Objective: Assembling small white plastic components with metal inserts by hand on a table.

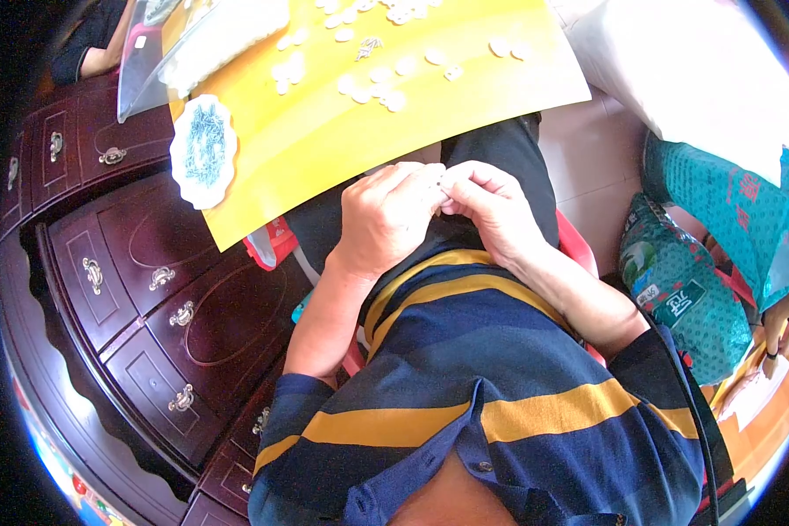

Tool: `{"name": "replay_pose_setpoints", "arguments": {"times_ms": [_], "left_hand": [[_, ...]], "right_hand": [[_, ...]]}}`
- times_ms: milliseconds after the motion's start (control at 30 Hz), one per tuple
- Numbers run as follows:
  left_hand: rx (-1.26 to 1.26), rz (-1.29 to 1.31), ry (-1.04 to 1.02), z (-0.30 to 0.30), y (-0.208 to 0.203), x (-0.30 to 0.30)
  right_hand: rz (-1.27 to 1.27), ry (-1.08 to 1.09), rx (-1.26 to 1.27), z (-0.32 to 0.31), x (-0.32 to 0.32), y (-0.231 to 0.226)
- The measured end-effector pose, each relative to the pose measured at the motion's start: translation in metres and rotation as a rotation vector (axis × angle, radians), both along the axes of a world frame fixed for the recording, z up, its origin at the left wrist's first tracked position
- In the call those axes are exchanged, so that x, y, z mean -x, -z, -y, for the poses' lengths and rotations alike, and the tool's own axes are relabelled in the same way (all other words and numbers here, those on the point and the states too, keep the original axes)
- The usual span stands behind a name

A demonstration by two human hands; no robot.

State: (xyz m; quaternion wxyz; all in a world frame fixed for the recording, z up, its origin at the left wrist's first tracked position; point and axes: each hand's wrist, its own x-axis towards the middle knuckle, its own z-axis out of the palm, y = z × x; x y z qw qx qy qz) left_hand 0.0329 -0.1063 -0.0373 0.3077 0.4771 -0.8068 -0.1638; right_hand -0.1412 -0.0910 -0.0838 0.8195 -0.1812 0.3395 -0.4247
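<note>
My left hand (pixel 381 215) and my right hand (pixel 486 203) meet above my lap, just off the near edge of the yellow table (pixel 298 167). Both are closed, fingertips pinched together around a small white piece (pixel 438 184) with dark specks; the fingers cover most of it. On the tabletop lie several white oval pieces (pixel 381 90), some in small groups. A little heap of thin metal pins (pixel 368 48) sits among them. At the table's left corner, a white scalloped dish (pixel 181 167) holds many thin bluish-grey pins (pixel 204 140).
A clear plastic bag (pixel 171 74) of white pieces lies at the far left of the table. Dark wooden drawers (pixel 149 254) stand to my left. To my right are a large white sack (pixel 684 70) and teal printed bags (pixel 684 289). Another person's arm (pixel 105 57) shows at upper left.
</note>
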Motion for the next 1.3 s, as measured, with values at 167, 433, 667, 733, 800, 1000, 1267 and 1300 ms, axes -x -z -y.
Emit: {"name": "replay_pose_setpoints", "arguments": {"times_ms": [167,433,667,733,800,1000,1267,1300], "left_hand": [[-0.011,-0.016,0.002,0.000,0.000,-0.001],[-0.076,-0.079,0.005,0.001,0.007,-0.005],[-0.024,-0.121,0.003,0.004,0.003,-0.006],[-0.085,-0.187,0.006,0.002,-0.003,-0.005],[-0.180,-0.207,-0.012,-0.001,-0.008,-0.014],[-0.111,-0.200,-0.106,-0.003,-0.007,-0.047],[-0.080,-0.187,-0.128,-0.018,0.000,-0.065],[-0.079,-0.188,-0.134,-0.019,0.001,-0.067]], "right_hand": [[-0.010,-0.001,0.000,0.000,0.000,-0.002],[-0.110,-0.022,0.014,0.003,0.002,-0.006],[-0.201,0.003,0.149,0.010,0.000,-0.015],[-0.240,-0.028,0.157,0.016,0.004,-0.027],[-0.381,-0.014,0.202,0.022,0.007,-0.042],[-1.037,0.033,0.568,0.072,0.051,-0.043],[-1.644,0.070,0.835,0.121,0.077,-0.036],[-1.652,0.126,0.893,0.126,0.079,-0.029]]}}
